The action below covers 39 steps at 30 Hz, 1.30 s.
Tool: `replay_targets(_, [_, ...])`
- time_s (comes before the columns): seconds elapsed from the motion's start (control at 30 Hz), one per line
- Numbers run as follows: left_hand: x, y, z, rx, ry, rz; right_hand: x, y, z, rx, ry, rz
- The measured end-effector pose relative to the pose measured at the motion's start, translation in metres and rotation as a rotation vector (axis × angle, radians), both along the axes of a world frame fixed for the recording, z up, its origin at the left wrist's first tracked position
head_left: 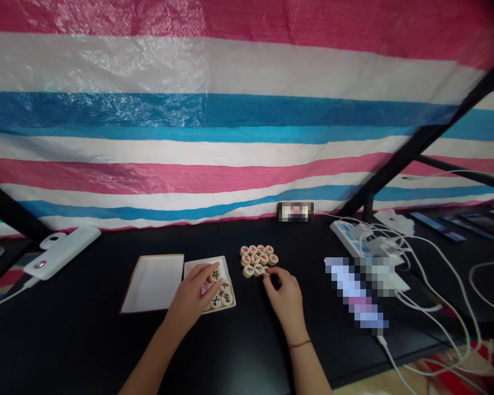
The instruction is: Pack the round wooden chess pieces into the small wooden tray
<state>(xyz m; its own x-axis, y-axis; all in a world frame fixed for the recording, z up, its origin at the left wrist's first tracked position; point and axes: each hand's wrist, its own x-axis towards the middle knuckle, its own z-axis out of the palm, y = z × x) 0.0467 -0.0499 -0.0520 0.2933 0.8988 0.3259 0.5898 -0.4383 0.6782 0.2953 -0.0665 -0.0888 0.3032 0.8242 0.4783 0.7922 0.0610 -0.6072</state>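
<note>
My left hand (pixel 193 291) reaches over a white box (pixel 232 285) with Chinese chess pieces inside. Between its thumb and forefinger is a round black-lettered piece (pixel 215 275). More black-lettered pieces, such as one near the box corner (pixel 227 298), lie lower in the box; my fingers hide some of them. To the right of the box, several pieces stand in rows on the table: red-lettered ones (pixel 255 258) in the back rows, black-lettered ones (pixel 249 271) in front. My right hand (pixel 285 293) pinches a piece (pixel 265 270) at the right end of the front row.
An open box lid (pixel 154 282) lies left of the box on the black table (pixel 214 351). A white device with a cable (pixel 63 252) is at far left. A blurred phone-like object (pixel 356 296), a power strip (pixel 347 237) and tangled cables lie right. A striped sheet (pixel 230 137) hangs behind.
</note>
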Motion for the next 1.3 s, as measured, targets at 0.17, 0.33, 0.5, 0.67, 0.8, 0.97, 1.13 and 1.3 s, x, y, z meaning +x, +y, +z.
replay_targets(0.17, [0.008, -0.006, 0.000, 0.019, 0.047, -0.085, -0.029, -0.009, 0.022, 0.231, 0.112, 0.150])
replay_targets(0.33, [0.018, -0.012, -0.006, 0.130, 0.112, -0.225, -0.063, -0.018, 0.033, 0.061, 0.205, 0.567])
replay_targets(0.5, [0.020, -0.012, -0.008, 0.258, 0.176, -0.219, -0.067, -0.019, 0.032, 0.055, 0.250, 0.549])
replay_targets(0.67, [0.016, -0.010, -0.005, 0.228, 0.240, -0.143, -0.040, -0.011, 0.023, 0.149, 0.215, 0.131])
replay_targets(0.8, [0.010, -0.006, -0.004, 0.194, 0.266, -0.111, -0.005, -0.005, 0.004, 0.016, 0.284, -0.164])
replay_targets(0.97, [0.006, -0.003, -0.003, 0.164, 0.250, -0.107, 0.007, -0.002, -0.009, -0.089, 0.292, -0.078])
replay_targets(1.13, [0.008, -0.004, 0.000, 0.160, 0.217, -0.121, 0.001, 0.000, -0.007, -0.085, 0.151, -0.031])
replay_targets(1.3, [0.008, -0.004, 0.002, 0.158, 0.180, -0.130, 0.001, 0.001, -0.008, -0.081, 0.075, -0.018])
